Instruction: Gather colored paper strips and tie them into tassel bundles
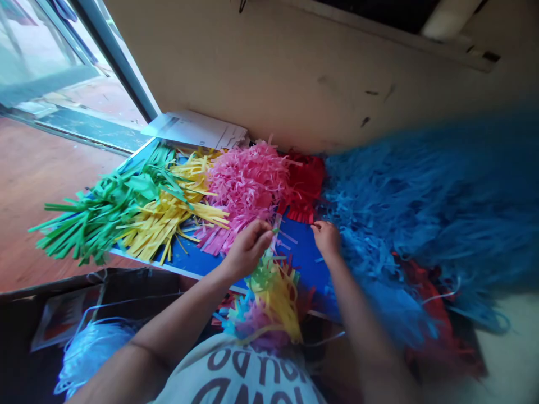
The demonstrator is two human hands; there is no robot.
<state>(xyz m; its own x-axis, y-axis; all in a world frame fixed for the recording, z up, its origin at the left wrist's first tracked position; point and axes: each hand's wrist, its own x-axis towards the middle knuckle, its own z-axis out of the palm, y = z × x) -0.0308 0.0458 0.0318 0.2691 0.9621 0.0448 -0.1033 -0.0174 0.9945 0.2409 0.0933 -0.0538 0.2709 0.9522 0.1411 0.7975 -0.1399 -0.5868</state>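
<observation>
My left hand is closed in a pinch, with a small bit of green paper strip showing at its fingertips. Just below it, a multicoloured bundle of fringed tissue paper in green, yellow, pink and blue hangs at the table edge, close to my body. My right hand pinches the near corner of the red fringed tissue paper. Beyond my left hand lies a heap of pink fringed tissue paper. Whether the bundle is joined to the green strip, I cannot tell.
Left on the blue tabletop lie yellow fringes and green fringes. A large blue fringe pile fills the right. White papers rest against the wall. White string sits at lower left; a doorway opens at upper left.
</observation>
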